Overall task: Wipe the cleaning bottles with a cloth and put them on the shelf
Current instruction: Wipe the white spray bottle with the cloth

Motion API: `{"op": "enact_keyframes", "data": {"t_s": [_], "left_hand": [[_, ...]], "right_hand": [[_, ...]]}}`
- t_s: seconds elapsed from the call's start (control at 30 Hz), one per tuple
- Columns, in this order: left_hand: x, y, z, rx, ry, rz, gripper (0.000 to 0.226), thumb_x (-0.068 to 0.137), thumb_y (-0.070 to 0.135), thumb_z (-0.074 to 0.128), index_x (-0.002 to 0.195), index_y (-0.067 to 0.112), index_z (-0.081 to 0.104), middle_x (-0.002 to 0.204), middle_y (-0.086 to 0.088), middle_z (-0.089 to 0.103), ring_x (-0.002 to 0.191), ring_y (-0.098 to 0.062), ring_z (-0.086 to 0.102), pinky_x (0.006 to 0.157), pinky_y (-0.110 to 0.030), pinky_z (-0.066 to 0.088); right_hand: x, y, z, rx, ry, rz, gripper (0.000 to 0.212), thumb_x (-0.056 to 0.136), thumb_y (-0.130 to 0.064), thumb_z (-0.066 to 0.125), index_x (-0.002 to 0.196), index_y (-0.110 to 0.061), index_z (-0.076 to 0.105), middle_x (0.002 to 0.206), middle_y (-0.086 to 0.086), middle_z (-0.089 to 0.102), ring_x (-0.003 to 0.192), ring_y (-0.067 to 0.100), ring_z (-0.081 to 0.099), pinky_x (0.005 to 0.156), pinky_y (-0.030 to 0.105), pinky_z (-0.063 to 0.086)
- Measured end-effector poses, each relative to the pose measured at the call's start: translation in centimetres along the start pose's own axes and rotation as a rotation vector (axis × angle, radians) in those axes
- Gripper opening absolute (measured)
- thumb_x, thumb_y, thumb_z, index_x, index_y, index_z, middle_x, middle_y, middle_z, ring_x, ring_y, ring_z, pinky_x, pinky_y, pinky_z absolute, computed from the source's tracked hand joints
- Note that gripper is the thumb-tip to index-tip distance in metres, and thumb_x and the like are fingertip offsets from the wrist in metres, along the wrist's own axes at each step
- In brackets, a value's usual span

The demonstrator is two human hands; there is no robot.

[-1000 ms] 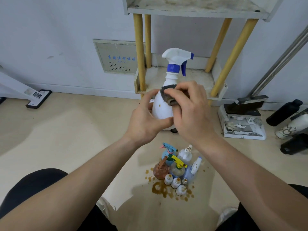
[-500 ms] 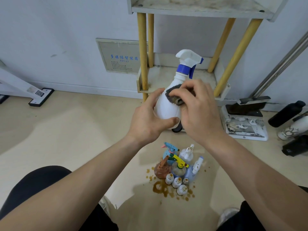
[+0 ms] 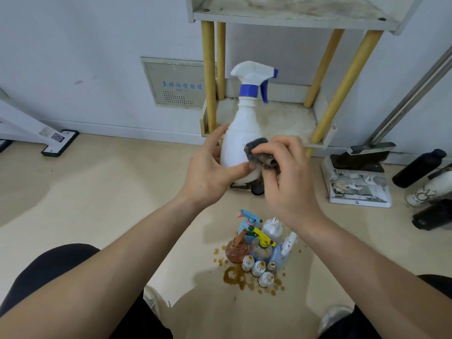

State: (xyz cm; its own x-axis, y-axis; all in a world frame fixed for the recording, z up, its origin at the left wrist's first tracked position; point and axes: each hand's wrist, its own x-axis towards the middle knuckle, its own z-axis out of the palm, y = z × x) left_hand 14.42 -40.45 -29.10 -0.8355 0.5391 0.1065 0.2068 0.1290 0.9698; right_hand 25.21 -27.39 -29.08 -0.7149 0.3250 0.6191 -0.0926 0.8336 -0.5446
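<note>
We look down at our two bare forearms reaching out over a beige floor (image 3: 97, 192). Our left hand (image 3: 210, 172) wraps the lower body of a white spray bottle (image 3: 242, 133), with the thumb across its front and the fingers round its far side. That grip is closed on the bottle, which is held upright with its white trigger head and blue collar pointing right.

Our right hand (image 3: 288, 177) has its grip closed on a bunched dark grey cloth (image 3: 259, 152). The cloth is pinched between thumb and fingers and pressed against the bottle's right side, just above our left thumb.

The bottle is held in front of the lower board of a shelf (image 3: 288, 118), a stained white unit on wooden legs against the wall. A second board sits above it.

On the floor below our hands stands a tight cluster of small bottles (image 3: 259, 248). Among them are a blue sprayer, a brown one and several little white ones, and they stand beside a brown spill (image 3: 234, 277). To the right lie a dustpan (image 3: 359, 189) with scraps in it and a black bottle (image 3: 418, 167).
</note>
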Motion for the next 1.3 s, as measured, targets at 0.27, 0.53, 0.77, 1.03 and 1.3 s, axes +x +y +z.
{"op": "enact_keyframes", "data": {"t_s": [0.27, 0.53, 0.77, 1.03, 1.3], "left_hand": [[0.3, 0.8, -0.9, -0.14, -0.023, -0.055, 0.074, 0.079, 0.014, 0.085, 0.136, 0.039, 0.045, 0.112, -0.003, 0.072, 0.096, -0.012, 0.073, 0.069, -0.018, 0.056], [0.5, 0.5, -1.0, -0.165, -0.021, -0.077, 0.073, 0.079, 0.021, 0.086, 0.138, 0.034, 0.045, 0.112, -0.006, 0.073, 0.094, -0.015, 0.074, 0.074, -0.027, 0.06], [1.3, 0.4, -2.2, -0.161, 0.036, -0.077, 0.086, 0.072, 0.03, 0.089, 0.145, 0.032, 0.044, 0.115, -0.006, 0.073, 0.1, -0.019, 0.074, 0.085, -0.04, 0.061], [0.6, 0.7, -1.3, -0.145, 0.023, -0.042, 0.08, 0.08, 0.018, 0.085, 0.147, 0.028, 0.042, 0.116, -0.006, 0.071, 0.098, -0.011, 0.073, 0.07, -0.019, 0.056], [0.6, 0.4, -1.4, -0.11, 0.059, -0.009, 0.084, 0.078, 0.025, 0.087, 0.147, 0.029, 0.039, 0.123, -0.006, 0.067, 0.1, -0.016, 0.071, 0.069, -0.021, 0.056]], "right_hand": [[0.8, 0.8, 0.9, 0.122, 0.011, 0.248, 0.028, 0.093, 0.003, 0.057, 0.113, -0.015, 0.065, 0.111, -0.002, 0.06, 0.102, 0.002, 0.053, 0.09, 0.005, 0.037], [0.5, 0.4, 1.1, 0.099, 0.075, 0.188, 0.03, 0.087, 0.008, 0.059, 0.11, -0.01, 0.068, 0.108, 0.001, 0.06, 0.1, 0.003, 0.053, 0.09, 0.006, 0.037], [-0.6, 0.1, 1.7, 0.101, -0.042, 0.154, 0.033, 0.088, 0.01, 0.058, 0.111, -0.01, 0.069, 0.112, 0.001, 0.059, 0.102, 0.002, 0.051, 0.09, 0.003, 0.035], [-0.2, 0.2, 1.7, 0.077, 0.043, 0.217, 0.027, 0.09, 0.006, 0.057, 0.112, -0.009, 0.065, 0.11, 0.002, 0.06, 0.101, 0.004, 0.051, 0.089, 0.004, 0.035], [0.5, 0.0, 1.6, 0.041, 0.067, 0.178, 0.03, 0.089, 0.005, 0.058, 0.113, -0.01, 0.069, 0.113, 0.005, 0.059, 0.101, 0.008, 0.054, 0.089, 0.005, 0.036]]}}
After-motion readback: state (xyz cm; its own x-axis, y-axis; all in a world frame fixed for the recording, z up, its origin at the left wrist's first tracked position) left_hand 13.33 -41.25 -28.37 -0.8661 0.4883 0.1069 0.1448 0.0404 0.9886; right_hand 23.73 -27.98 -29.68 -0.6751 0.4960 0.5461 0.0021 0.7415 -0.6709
